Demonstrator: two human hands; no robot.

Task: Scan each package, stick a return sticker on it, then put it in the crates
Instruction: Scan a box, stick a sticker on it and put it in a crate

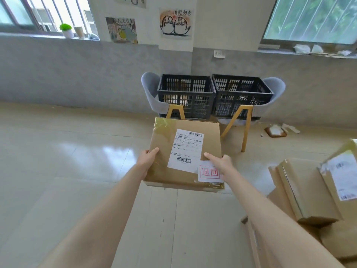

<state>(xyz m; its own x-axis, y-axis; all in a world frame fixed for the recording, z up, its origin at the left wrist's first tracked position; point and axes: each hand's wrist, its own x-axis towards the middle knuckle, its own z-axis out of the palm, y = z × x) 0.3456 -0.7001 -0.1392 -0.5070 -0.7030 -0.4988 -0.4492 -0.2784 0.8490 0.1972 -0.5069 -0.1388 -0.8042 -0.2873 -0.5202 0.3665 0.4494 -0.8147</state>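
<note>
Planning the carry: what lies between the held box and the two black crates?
In the head view, only bare floor and yellow chair legs separate the cardboard box from the black plastic crates.

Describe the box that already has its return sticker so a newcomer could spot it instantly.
Facing the two black crates on grey chairs, look just in front of them. A flat cardboard box is held in mid-air by the left hand and right hand. Unlike the boxes stacked at right, it carries a red-stamped white sticker.

A makeshift parcel-returns room: bare tiled floor, two black crates on grey chairs at twelve o'clock, cardboard parcels piled at four o'clock, cartoon posters and barred windows.
</note>
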